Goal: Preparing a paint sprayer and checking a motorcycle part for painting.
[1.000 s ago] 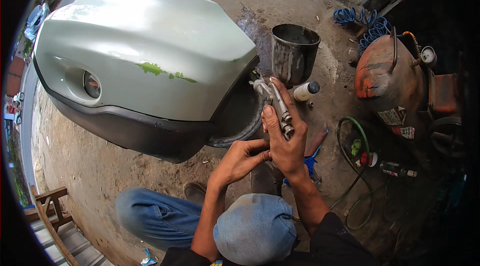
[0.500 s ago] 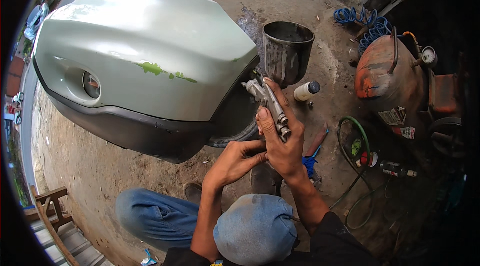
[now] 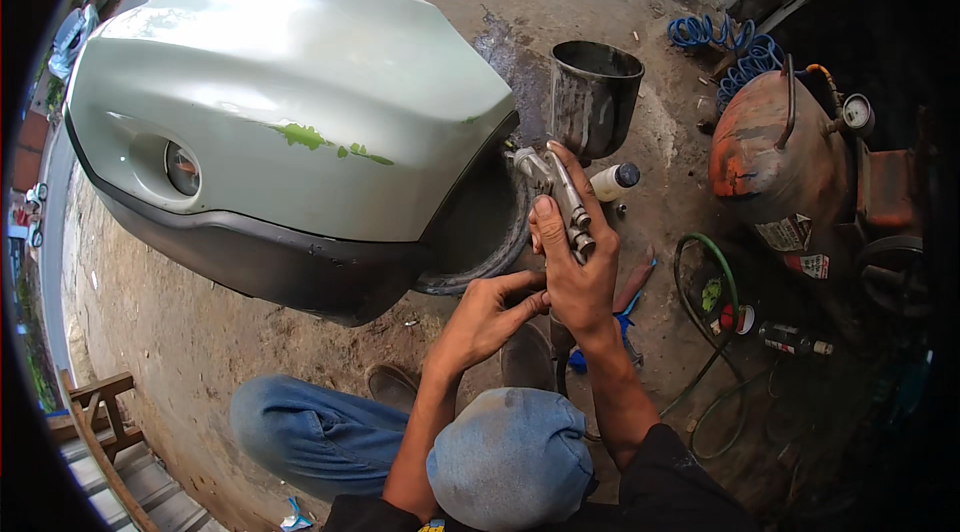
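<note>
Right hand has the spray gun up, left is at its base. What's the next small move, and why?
Probably keep the right hand steady while the left hand works at the handle's bottom: the spray gun stands cup-up.

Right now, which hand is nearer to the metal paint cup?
Right. The right hand grips the spray gun just under the cup; the left hand sits lower, at the gun's base.

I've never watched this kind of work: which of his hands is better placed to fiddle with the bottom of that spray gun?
Probably the left hand. Its fingertips already sit at the lower end of the spray gun, below the metal cup. The right hand is wrapped around the gun's handle, holding it up, so it isn't free.
</note>
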